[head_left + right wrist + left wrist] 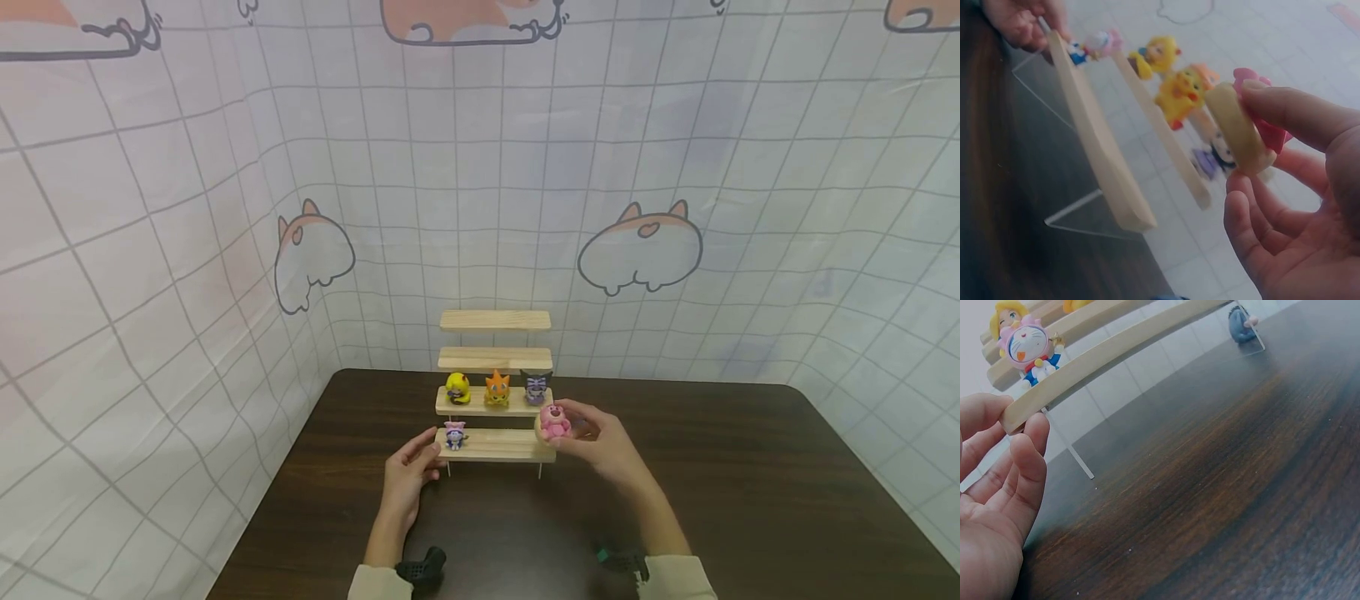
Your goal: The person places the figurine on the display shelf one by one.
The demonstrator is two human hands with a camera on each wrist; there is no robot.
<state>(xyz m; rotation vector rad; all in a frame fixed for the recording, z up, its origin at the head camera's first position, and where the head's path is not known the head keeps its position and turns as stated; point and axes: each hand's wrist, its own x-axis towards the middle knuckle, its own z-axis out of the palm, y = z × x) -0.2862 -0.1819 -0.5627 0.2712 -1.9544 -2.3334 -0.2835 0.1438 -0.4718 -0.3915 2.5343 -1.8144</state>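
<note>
A tiered wooden display stand (498,447) with clear legs stands on the table. My left hand (406,473) pinches the left end of its lowest shelf (1085,369), fingers above and below the edge. Beside those fingers sits a white-faced figurine in a pink hood (1029,349). In my right hand (611,450) is a pink bear figurine (555,423), held between thumb and fingers, its round beige back piece (1235,125) facing the stand. It hovers by the right end of the lowest shelf; from the head view I cannot tell whether they touch.
On the second shelf sit a yellow-haired figurine (457,389), an orange-and-yellow figurine (497,390) and a purple figurine with black ears (536,388). Two upper shelves (495,358) rise behind. A blue-grey figurine (1242,326) shows near the stand's far leg. A patterned curtain (480,167) surrounds the table.
</note>
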